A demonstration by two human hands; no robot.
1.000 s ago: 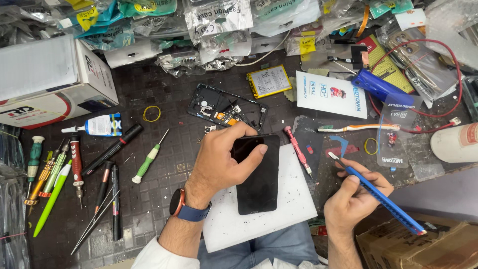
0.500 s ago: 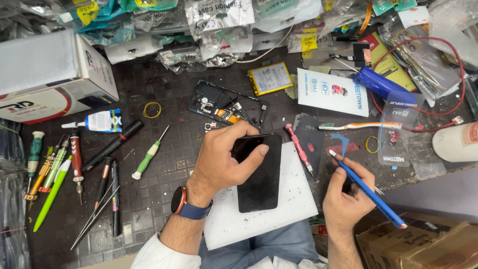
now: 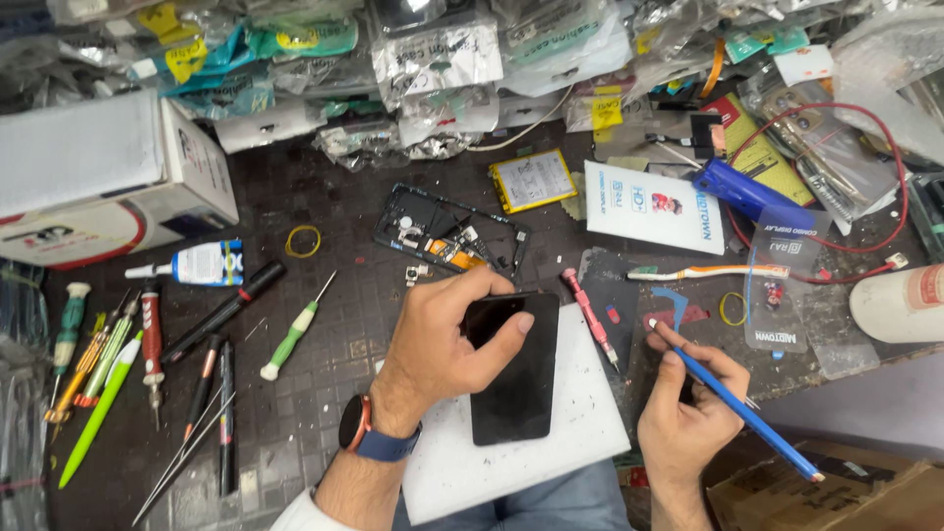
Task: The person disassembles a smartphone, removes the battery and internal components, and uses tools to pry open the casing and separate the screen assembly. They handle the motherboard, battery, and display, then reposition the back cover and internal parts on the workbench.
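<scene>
My left hand (image 3: 447, 339) grips the upper end of a black phone screen (image 3: 513, 379) that lies on a white slab (image 3: 551, 433) near the bench's front edge. A smartwatch with a blue strap sits on that wrist. My right hand (image 3: 688, 413) holds a thin blue stick tool (image 3: 747, 413) like a pen, its white tip pointing up and left, just right of the slab. Behind the screen lies an opened black phone frame (image 3: 447, 231) with its circuit board showing, and a flat battery (image 3: 534, 180) beside it.
Several screwdrivers, pens and tweezers (image 3: 147, 364) lie at the left, with a glue bottle (image 3: 197, 264) and a white box (image 3: 98, 177). A red screwdriver (image 3: 590, 317), a toothbrush (image 3: 703, 273), a white packet (image 3: 654, 206) and red wire (image 3: 885, 177) are at the right. Plastic bags crowd the back.
My right hand has moved left and slightly up with the blue stick, closer to the slab. My left hand keeps its grip on the screen.
</scene>
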